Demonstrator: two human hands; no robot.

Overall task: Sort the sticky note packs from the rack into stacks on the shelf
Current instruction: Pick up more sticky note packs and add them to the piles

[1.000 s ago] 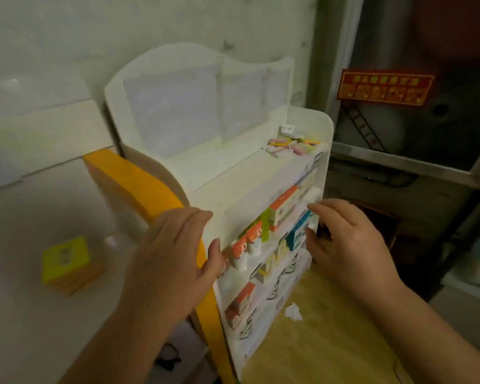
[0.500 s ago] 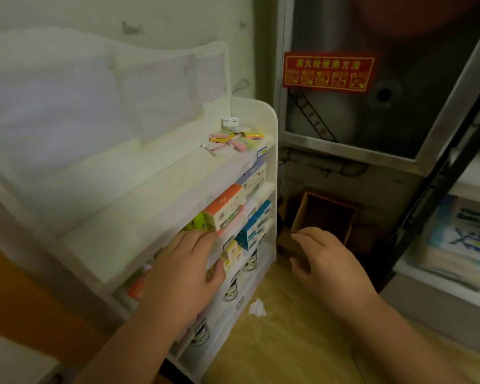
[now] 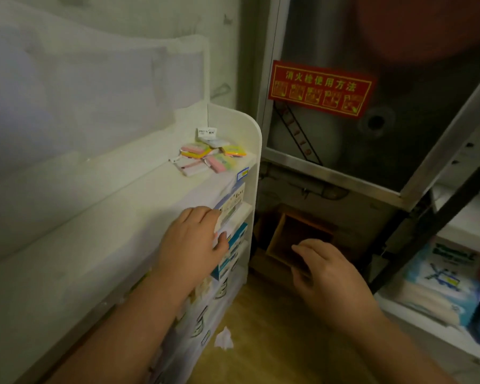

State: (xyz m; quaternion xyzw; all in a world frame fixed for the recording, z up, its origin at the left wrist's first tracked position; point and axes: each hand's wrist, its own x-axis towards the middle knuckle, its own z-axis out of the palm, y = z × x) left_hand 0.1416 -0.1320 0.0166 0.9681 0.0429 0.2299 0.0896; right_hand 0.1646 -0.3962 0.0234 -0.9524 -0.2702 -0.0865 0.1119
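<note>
A white tiered rack stands against the wall. Several pink, yellow and white sticky note packs lie in a loose heap at the right end of its top shelf. Lower tiers hold white and blue boxes. My left hand rests against the front of the upper tiers, its fingertips touching a white box; whether it grips the box is unclear. My right hand hovers to the right of the rack over the floor, fingers loosely curled and holding nothing.
A wooden box sits on the floor beside the rack. A crumpled white scrap lies on the yellow floor. A red sign hangs on a metal cabinet. Blue-white packages fill a shelf at right.
The view has swung right along the rack. My left hand has moved right and up along the rack front to the white box. My right hand stays hovering beside the rack.
</note>
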